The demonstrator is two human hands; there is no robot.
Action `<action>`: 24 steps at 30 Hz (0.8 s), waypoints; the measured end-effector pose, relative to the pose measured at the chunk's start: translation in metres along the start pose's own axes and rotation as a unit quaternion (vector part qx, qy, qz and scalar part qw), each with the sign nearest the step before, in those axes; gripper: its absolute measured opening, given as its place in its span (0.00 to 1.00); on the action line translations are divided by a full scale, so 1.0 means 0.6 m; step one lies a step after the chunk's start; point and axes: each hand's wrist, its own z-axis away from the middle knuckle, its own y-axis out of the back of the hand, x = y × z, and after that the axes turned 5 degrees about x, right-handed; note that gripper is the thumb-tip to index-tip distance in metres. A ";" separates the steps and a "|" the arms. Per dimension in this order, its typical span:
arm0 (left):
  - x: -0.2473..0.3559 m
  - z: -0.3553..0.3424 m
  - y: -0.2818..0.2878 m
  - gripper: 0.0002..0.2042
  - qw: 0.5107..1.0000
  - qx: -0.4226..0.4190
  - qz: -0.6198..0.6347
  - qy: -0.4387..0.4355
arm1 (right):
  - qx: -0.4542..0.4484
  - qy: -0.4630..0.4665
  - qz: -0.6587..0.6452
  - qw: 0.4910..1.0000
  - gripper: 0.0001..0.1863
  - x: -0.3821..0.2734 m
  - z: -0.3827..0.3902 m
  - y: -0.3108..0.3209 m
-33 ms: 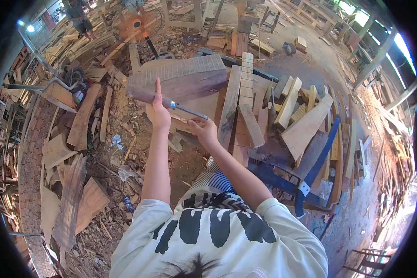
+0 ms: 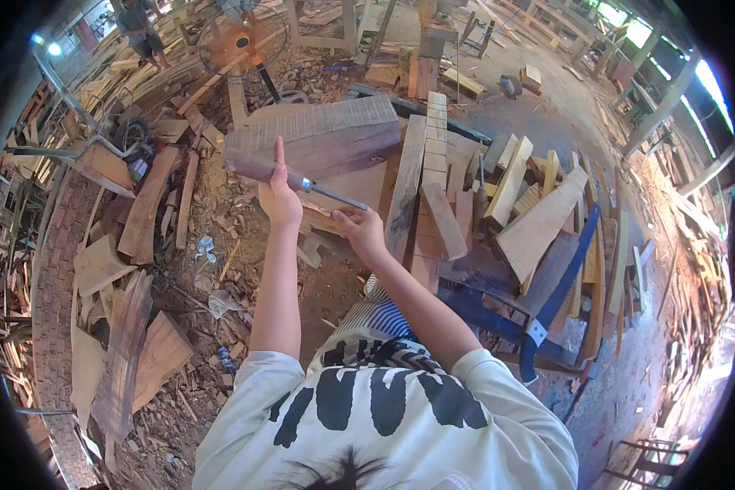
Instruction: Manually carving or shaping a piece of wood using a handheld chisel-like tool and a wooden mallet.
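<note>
My left hand (image 2: 282, 198) is at the wooden handle of a chisel (image 2: 331, 194), one finger stretched straight up and the others wrapped about the handle, partly hidden. The chisel's steel blade runs to the right, slanting slightly down. Close by the blade's end is my right hand (image 2: 358, 229), its thumb and fingers pinched at the tip; the exact contact is hard to make out. Just beyond both hands lies a thick wooden block (image 2: 327, 135) with rows of parallel cut lines across its top face.
To the right are a long notched board (image 2: 434, 147), several wood offcuts (image 2: 510, 184) and a long blue tool (image 2: 580, 261) with a metal collar. Wood scraps and curved planks (image 2: 126, 351) lie at left. An orange fan (image 2: 242, 45) stands ahead; a person (image 2: 141, 37) is far left.
</note>
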 end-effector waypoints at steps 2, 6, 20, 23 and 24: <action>-0.004 0.003 0.000 0.27 1.000 0.015 -0.012 -0.012 | -0.010 0.010 0.001 1.000 0.14 0.000 -0.001 0.004; 0.002 0.018 -0.008 0.27 0.999 0.026 -0.019 0.002 | -0.015 0.065 0.023 0.997 0.12 0.008 0.000 0.011; 0.028 0.085 -0.009 0.30 0.984 0.097 0.129 -0.078 | 0.050 0.232 0.087 0.967 0.09 0.036 0.043 0.031; 0.054 0.105 0.020 0.34 0.972 0.126 0.191 -0.045 | 0.026 0.351 0.170 0.921 0.14 0.000 0.089 0.072; 0.067 0.109 0.032 0.33 0.966 0.114 0.229 -0.029 | 0.018 0.339 0.207 0.918 0.16 -0.014 0.106 0.088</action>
